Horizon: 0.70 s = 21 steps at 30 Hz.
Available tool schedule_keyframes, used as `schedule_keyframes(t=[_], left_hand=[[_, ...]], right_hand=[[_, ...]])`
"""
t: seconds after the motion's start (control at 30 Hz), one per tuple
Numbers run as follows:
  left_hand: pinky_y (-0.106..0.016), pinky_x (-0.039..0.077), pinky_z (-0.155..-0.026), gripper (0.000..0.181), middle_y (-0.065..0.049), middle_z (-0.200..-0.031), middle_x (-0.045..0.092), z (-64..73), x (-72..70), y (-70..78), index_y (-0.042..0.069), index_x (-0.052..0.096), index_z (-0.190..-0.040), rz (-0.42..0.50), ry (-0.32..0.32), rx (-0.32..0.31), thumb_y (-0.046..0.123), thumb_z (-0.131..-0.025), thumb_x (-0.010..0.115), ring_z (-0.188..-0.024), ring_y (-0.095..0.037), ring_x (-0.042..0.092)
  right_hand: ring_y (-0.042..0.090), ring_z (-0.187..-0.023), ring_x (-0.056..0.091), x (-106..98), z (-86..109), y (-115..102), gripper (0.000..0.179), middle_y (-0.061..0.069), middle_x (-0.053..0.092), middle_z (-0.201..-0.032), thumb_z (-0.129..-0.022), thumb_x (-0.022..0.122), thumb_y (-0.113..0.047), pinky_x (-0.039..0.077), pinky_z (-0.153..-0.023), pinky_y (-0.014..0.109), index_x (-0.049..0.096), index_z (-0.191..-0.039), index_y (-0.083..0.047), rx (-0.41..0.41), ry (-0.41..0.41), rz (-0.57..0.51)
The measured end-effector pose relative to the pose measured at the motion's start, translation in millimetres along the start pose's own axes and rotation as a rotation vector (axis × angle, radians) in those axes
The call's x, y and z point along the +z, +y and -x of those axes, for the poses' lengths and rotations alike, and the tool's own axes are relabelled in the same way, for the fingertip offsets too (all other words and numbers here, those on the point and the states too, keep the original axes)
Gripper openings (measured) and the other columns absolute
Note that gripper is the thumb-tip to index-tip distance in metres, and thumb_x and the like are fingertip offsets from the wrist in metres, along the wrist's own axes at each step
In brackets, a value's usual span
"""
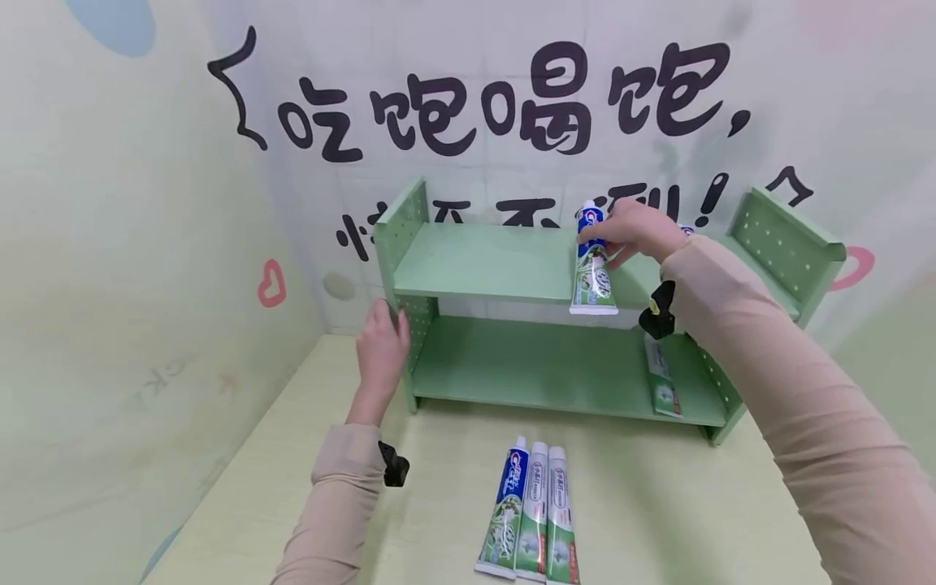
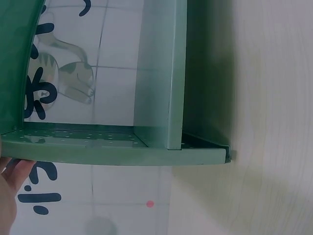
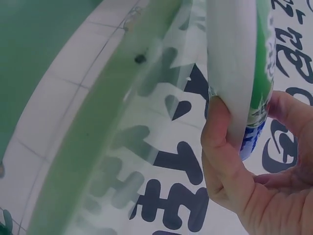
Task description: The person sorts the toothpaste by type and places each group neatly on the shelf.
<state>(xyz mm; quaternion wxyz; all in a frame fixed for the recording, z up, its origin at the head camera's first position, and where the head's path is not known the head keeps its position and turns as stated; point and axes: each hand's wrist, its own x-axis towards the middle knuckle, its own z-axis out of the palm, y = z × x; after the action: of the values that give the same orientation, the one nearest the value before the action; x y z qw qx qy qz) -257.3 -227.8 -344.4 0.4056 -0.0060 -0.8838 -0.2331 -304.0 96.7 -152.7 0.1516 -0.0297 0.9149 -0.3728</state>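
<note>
My right hand (image 1: pixel 639 227) pinches a blue, white and green toothpaste tube (image 1: pixel 594 272) between thumb and fingers, cap end up. In the head view this tube appears in front of the upper board of a green two-tier shelf (image 1: pixel 483 264). The right wrist view shows the tube's white back (image 3: pixel 232 58) with my fingers (image 3: pixel 217 129) on it. My left hand (image 1: pixel 383 345) grips the shelf's left side panel; its fingers (image 2: pixel 19 171) lie against the outer face in the left wrist view.
On the table before the shelf lie a blue-green toothpaste tube (image 1: pixel 504 512) and two white-green tubes (image 1: pixel 534 512), side by side. Another white-green tube (image 1: pixel 661 378) lies on the lower board at right. A blue tube end (image 1: pixel 687 231) shows behind my right wrist. Walls (image 1: pixel 256 203) stand behind and left.
</note>
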Motion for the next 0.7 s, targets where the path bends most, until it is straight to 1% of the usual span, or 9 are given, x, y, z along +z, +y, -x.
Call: schedule_keyframes(t=[0.13, 0.3, 0.4, 0.53, 0.7], left_hand=[[-0.041, 0.047, -0.048, 0.02, -0.02, -0.074, 0.054, 0.4, -0.2, -0.9, -0.005, 0.046, -0.095, -0.016, 0.01, 0.003, 0.014, -0.092, 0.05, -0.056, -0.034, 0.054], [-0.038, 0.046, -0.046, 0.02, -0.018, -0.072, 0.054, 1.2, -1.4, -0.3, -0.005, 0.047, -0.094, -0.019, 0.014, 0.013, 0.015, -0.092, 0.05, -0.054, -0.031, 0.052], [-0.037, 0.046, -0.046, 0.019, -0.017, -0.072, 0.054, 1.1, -1.8, -0.1, -0.004, 0.047, -0.093, -0.02, 0.012, 0.014, 0.015, -0.092, 0.05, -0.054, -0.03, 0.053], [-0.037, 0.047, -0.047, 0.019, -0.017, -0.072, 0.055, 2.0, -0.5, 0.3, -0.004, 0.047, -0.093, -0.022, 0.01, 0.009, 0.015, -0.092, 0.05, -0.054, -0.03, 0.053], [-0.037, 0.047, -0.046, 0.019, -0.018, -0.072, 0.055, 1.9, -1.4, 0.0, -0.004, 0.047, -0.092, -0.027, 0.019, 0.005, 0.015, -0.092, 0.05, -0.053, -0.031, 0.053]], right_hand=[[0.01, -0.062, 0.061, -2.6, -9.7, -0.4, 0.059, 0.008, 0.056, -0.083, -0.086, 0.059, -0.024, 0.056, -0.071, 0.029, 0.034, -0.125, 0.013, 0.031, -0.004, 0.017], [0.009, -0.053, 0.062, -7.0, -19.5, 1.9, 0.064, 0.005, 0.055, -0.074, -0.086, 0.06, -0.026, 0.056, -0.066, 0.027, 0.031, -0.127, 0.014, 0.079, 0.009, 0.052], [0.009, -0.053, 0.062, -9.4, -22.2, 3.8, 0.066, 0.004, 0.057, -0.07, -0.086, 0.06, -0.026, 0.056, -0.066, 0.027, 0.031, -0.128, 0.014, 0.088, 0.007, 0.063], [0.009, -0.054, 0.062, -11.4, -26.7, 8.4, 0.066, 0.003, 0.058, -0.068, -0.085, 0.061, -0.026, 0.056, -0.065, 0.026, 0.032, -0.128, 0.015, 0.103, -0.006, 0.054], [0.01, -0.055, 0.063, -11.2, -34.7, 8.3, 0.067, 0.005, 0.059, -0.073, -0.086, 0.061, -0.028, 0.056, -0.065, 0.025, 0.032, -0.128, 0.014, 0.124, -0.027, 0.073]])
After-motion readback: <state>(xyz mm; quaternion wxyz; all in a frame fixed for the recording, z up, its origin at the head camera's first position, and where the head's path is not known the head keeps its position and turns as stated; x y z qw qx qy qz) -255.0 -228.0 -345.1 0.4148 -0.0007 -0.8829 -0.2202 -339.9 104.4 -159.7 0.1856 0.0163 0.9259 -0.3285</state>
